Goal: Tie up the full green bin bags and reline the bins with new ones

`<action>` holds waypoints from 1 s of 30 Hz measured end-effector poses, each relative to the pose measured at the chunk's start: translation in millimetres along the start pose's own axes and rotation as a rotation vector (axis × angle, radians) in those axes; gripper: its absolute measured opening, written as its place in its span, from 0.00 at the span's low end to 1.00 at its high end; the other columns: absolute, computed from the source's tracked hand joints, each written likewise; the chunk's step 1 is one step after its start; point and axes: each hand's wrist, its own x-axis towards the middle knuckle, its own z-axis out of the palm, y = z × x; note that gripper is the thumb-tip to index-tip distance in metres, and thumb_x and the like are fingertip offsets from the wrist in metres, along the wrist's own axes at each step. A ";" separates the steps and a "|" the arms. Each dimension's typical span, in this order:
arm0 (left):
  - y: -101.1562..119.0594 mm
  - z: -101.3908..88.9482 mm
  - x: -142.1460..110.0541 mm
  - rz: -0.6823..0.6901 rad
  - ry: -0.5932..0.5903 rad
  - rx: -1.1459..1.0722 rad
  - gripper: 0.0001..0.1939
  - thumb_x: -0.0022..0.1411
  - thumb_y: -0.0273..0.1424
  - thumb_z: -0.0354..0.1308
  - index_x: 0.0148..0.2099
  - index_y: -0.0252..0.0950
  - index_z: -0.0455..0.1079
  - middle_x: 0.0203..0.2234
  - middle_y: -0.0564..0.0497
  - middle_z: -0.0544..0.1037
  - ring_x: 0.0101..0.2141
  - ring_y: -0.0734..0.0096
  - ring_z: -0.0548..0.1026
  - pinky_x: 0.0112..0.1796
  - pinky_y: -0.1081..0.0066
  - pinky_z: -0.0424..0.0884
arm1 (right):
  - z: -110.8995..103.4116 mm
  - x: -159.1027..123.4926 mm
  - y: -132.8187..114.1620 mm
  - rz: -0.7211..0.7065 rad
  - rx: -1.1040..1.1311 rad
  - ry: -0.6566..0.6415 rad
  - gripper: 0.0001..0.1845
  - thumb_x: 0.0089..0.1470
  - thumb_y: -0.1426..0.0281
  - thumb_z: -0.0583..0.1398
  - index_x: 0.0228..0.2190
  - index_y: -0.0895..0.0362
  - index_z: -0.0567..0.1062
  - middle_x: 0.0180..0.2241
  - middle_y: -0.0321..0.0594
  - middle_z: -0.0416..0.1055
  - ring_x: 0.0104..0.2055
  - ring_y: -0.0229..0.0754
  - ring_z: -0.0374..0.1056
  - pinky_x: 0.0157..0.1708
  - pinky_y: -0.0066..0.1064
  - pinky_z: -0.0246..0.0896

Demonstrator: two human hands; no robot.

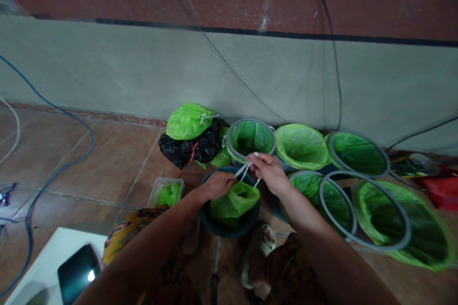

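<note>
- Drawstring [242,170] pinched in my left fingers [229,180] and right fingers [256,157], looped up between them.
- Green bag [229,204] just below, mouth partly gathered, gap showing, no knot I can see.
- Dark bucket [230,235] rim rings it, close under me.
- Lined bins [250,121] crowd rightward and ahead; tiled floor [118,152] spreads left of my fingers.

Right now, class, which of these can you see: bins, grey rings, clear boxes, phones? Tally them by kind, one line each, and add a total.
Bins: 6
Grey rings: 4
Clear box: 1
Phone: 1
Total: 12
</note>
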 end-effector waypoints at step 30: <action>0.6 -12.9 11.4 -0.110 0.351 -0.745 0.20 0.65 0.44 0.50 0.28 0.35 0.67 0.21 0.53 0.73 0.25 0.75 0.70 0.32 0.72 0.69 | -16.3 -8.3 25.4 0.181 -0.705 -0.442 0.22 0.58 0.55 0.55 0.20 0.55 0.69 0.17 0.35 0.63 0.19 0.34 0.55 0.23 0.28 0.49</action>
